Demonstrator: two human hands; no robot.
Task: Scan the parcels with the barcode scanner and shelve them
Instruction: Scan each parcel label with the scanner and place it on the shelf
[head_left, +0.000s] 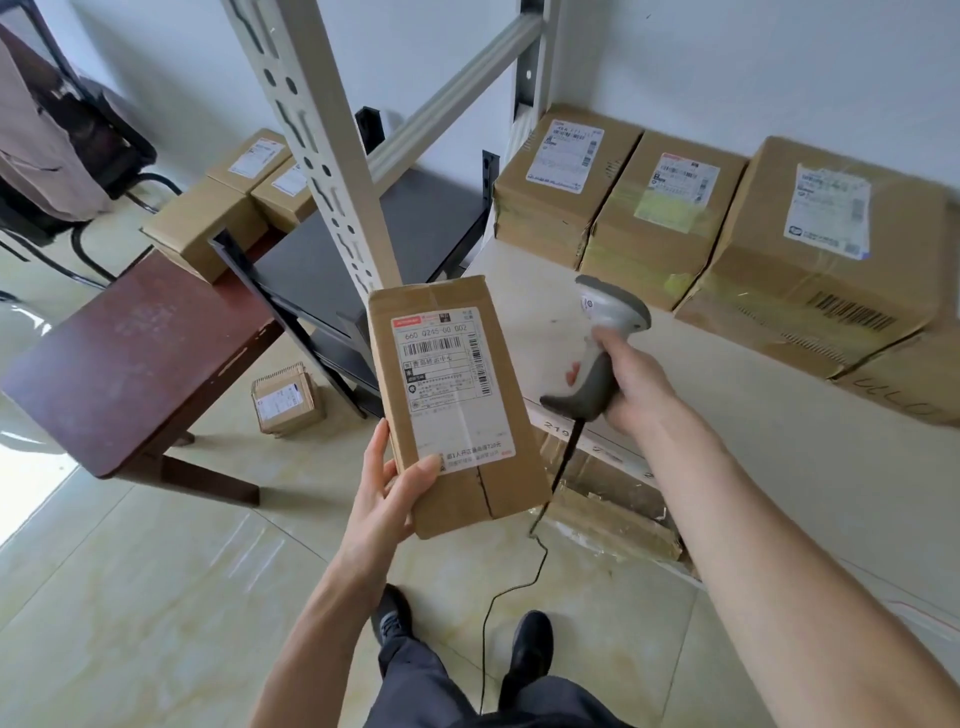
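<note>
My left hand (387, 493) grips a narrow cardboard parcel (498, 483) by its lower left corner, thumb on the white label (448, 384), label side facing me. My right hand (631, 387) holds a grey and white barcode scanner (608, 322) by its handle, just right of the parcel; its black cable (511, 587) trails down to the floor. Three larger parcels (563, 182), (670, 218), (826, 249) stand in a row at the back of the light shelf board (701, 395).
A pale slotted rack post (317, 145) rises behind the held parcel. A dark red table (135, 358) stands to the left, with more boxes (208, 228) behind it and a small parcel (285, 399) on the tiled floor. A black chair (67, 156) is at far left.
</note>
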